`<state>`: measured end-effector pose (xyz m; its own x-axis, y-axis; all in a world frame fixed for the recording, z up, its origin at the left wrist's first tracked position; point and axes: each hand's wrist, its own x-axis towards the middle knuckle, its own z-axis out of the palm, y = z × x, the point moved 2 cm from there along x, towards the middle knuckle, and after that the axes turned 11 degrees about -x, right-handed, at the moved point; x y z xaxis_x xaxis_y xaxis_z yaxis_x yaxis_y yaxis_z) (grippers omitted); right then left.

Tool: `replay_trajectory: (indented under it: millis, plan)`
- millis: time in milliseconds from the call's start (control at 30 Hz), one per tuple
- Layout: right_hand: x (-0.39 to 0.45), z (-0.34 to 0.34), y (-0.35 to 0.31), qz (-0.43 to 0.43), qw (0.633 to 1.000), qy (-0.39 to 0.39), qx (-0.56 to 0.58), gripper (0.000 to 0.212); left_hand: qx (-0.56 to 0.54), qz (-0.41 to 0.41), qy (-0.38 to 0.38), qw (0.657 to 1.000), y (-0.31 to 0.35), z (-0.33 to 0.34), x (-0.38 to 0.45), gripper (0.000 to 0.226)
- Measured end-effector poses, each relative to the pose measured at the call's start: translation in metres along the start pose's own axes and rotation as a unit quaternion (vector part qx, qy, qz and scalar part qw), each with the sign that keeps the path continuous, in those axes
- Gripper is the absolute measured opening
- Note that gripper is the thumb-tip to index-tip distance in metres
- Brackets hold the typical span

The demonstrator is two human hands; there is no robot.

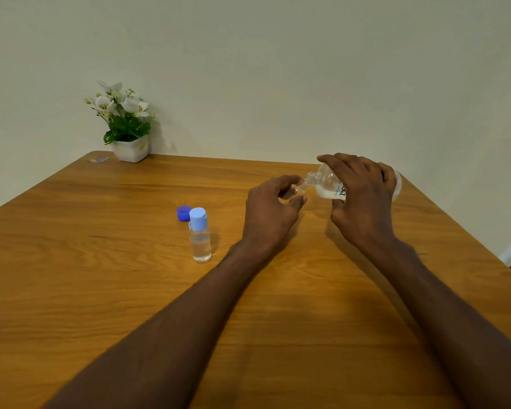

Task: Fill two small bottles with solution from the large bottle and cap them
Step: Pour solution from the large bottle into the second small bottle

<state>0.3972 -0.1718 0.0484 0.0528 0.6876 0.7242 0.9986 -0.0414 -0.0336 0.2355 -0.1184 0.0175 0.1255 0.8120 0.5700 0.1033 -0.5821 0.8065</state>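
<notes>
The right hand (363,196) is wrapped over the body of the large bottle (331,187), tipped almost level at the far right of the tabletop (101,290), its open neck touching the mouth of a small bottle (295,190) that the left hand (270,208) pinches between thumb and curled fingers. The large bottle looks like clear thin plastic with liquid pooled along its lower side, so it is probably light but shifting in weight as it drains; a grip round the widest part, as here, should steady it, and squeezing would likely spurt the solution. The small bottle is mostly hidden by the fingers (its fill level cannot be read); it seems slim, smooth and easy to twist out of line, so holding it low on the body keeps the mouth free. To the left, nearer, a second small bottle (200,237) stands upright, capped in pale blue, with liquid inside. A dark blue cap (183,213) lies just behind it.
</notes>
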Motion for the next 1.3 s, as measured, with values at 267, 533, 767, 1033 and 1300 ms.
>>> replay_trajectory:
  millis: [267, 533, 767, 1033, 1300]
  plan:
    - [-0.0004, -0.0009, -0.0010, 0.002, 1.000, -0.002, 0.003, 0.090, -0.001, 0.000, 0.000, 1.000, -0.0010, -0.0002, 0.0002, 0.043]
    - [-0.0007, -0.0016, -0.0022, 0.005, 1.000, -0.006, 0.002, 0.089, 0.009, -0.003, -0.004, 1.000, -0.0027, 0.0003, 0.0005, 0.044]
    - [-0.0013, -0.0021, -0.0027, 0.007, 1.000, -0.006, -0.006, 0.090, 0.010, 0.001, -0.002, 1.000, -0.0036, 0.0008, 0.0011, 0.041]
    - [-0.0013, -0.0035, -0.0040, 0.007, 1.000, -0.008, 0.000, 0.090, 0.010, -0.002, -0.006, 1.000, -0.0030, 0.0004, 0.0001, 0.043]
    - [-0.0013, -0.0034, -0.0036, 0.007, 1.000, -0.007, 0.004, 0.089, 0.010, -0.003, -0.006, 1.000, -0.0020, 0.0005, -0.0003, 0.044]
